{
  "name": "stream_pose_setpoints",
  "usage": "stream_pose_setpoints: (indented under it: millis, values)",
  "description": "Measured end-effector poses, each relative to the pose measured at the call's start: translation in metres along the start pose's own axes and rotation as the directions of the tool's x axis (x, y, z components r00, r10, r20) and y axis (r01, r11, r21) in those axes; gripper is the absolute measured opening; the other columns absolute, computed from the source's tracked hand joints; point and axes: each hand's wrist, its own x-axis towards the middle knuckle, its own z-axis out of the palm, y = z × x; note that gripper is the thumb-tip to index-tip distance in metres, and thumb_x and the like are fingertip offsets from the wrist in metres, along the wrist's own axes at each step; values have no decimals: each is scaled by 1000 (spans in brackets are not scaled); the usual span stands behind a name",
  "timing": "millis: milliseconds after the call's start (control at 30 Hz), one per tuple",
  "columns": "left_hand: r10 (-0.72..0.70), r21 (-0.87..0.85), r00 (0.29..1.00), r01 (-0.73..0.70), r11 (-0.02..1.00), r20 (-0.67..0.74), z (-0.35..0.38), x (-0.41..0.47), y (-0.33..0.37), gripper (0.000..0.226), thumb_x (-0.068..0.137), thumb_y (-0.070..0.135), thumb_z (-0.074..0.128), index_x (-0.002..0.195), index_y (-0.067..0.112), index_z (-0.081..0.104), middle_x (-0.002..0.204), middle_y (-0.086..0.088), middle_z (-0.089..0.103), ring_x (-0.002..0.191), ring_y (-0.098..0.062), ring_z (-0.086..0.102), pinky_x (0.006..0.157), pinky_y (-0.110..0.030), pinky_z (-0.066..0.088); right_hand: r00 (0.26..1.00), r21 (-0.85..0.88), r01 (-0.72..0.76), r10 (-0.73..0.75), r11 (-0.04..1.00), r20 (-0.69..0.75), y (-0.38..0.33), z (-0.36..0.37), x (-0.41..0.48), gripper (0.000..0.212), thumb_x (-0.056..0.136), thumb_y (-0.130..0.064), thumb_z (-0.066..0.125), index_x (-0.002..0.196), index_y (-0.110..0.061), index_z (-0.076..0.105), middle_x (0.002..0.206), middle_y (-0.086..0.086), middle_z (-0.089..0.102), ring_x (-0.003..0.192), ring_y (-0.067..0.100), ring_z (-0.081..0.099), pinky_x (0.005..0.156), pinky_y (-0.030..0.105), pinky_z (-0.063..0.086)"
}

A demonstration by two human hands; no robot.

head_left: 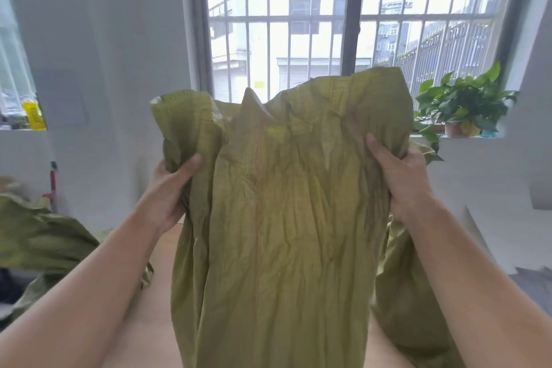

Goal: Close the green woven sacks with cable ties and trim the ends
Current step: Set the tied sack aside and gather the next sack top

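A crumpled green woven sack hangs upright in front of me, its open top edge raised toward the window. My left hand grips the sack's left side just below the top, thumb on the front of the cloth. My right hand grips the right side at about the same height, thumb also on the front. The sack's lower part drops out of view at the bottom. No cable tie or cutter shows in the view.
Another green sack lies crumpled at the left, and more green cloth sits behind the held sack at the right. A wooden surface lies below. A barred window faces me, with a potted plant on the sill.
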Motion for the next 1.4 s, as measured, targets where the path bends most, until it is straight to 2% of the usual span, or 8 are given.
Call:
stream_pose_setpoints:
  millis: [100, 467, 700, 900, 1067, 1200, 1300, 1400]
  values:
    - [55, 55, 982, -46, 997, -179, 4, 1, 4, 41, 84, 24, 84, 121, 11, 70, 112, -7, 81, 106, -24, 77, 94, -40, 61, 998, -60, 25, -28, 998, -49, 0, 2, 2, 4, 100, -28, 71, 102, -25, 73, 97, -7, 80, 95, 14, 75, 84, 33, 59]
    - [-148, -239, 948, 81, 968, -280, 14, 5, 9, 30, 106, 2, 44, 125, 8, 66, 104, -11, 81, 90, -22, 80, 75, -37, 64, 983, -14, 2, -5, 1000, -185, 0, 30, 0, 20, 107, -19, 45, 117, -20, 62, 100, -3, 65, 95, 17, 64, 77, 30, 54]
    - [-152, -410, 987, 121, 904, -44, 39, -6, 9, 63, 104, 66, 38, 137, 20, 65, 131, -11, 74, 121, -30, 71, 105, -50, 52, 996, -113, -79, 82, 990, 19, 16, 47, -5, 96, 64, -58, 93, 133, -3, 53, 115, 13, 74, 100, 27, 77, 85, 47, 65]
    - [-79, -168, 996, 73, 983, -33, 56, -12, 4, 58, 90, 53, 74, 133, 14, 69, 118, -8, 79, 108, -28, 76, 80, -44, 64, 990, -140, 136, -139, 981, -11, 25, 62, -16, 33, 105, -24, 53, 138, -27, 52, 125, -5, 70, 118, 16, 66, 109, 46, 52]
    - [-38, -40, 989, 33, 999, -144, 73, -15, -2, 14, 105, 17, 60, 98, 20, 72, 68, 11, 76, 64, -9, 73, 54, -26, 58, 994, -43, 108, -109, 993, 0, 26, 73, -21, 52, 107, -23, 50, 155, -36, 33, 140, -14, 60, 127, 10, 60, 114, 43, 49]
    - [-5, -2, 993, 5, 1000, -117, 82, -18, -4, 22, 106, 16, 58, 89, 20, 70, 61, 12, 72, 56, -5, 69, 54, -27, 55, 985, 28, -143, 140, 989, 101, 23, 77, -27, 124, 70, -72, 84, 164, -23, 20, 153, -3, 54, 137, 21, 56, 118, 51, 42]
    - [-18, -6, 995, 17, 1000, -97, 90, -18, -4, 24, 107, 11, 55, 88, 18, 68, 57, 13, 69, 52, -4, 66, 50, -23, 54, 976, -4, -104, 103, 995, 193, 27, 76, -38, 62, 82, -30, 90, 134, -7, 64, 118, 9, 78, 109, 26, 75, 99, 44, 59]
    - [-51, -21, 998, 50, 999, -36, 98, -18, -2, 28, 107, 3, 50, 85, 15, 63, 50, 14, 65, 47, -2, 62, 47, -18, 51, 974, 57, -124, 111, 991, 199, 29, 80, -42, 19, 101, -17, 68, 115, -6, 73, 105, 10, 81, 101, 28, 77, 91, 41, 62]
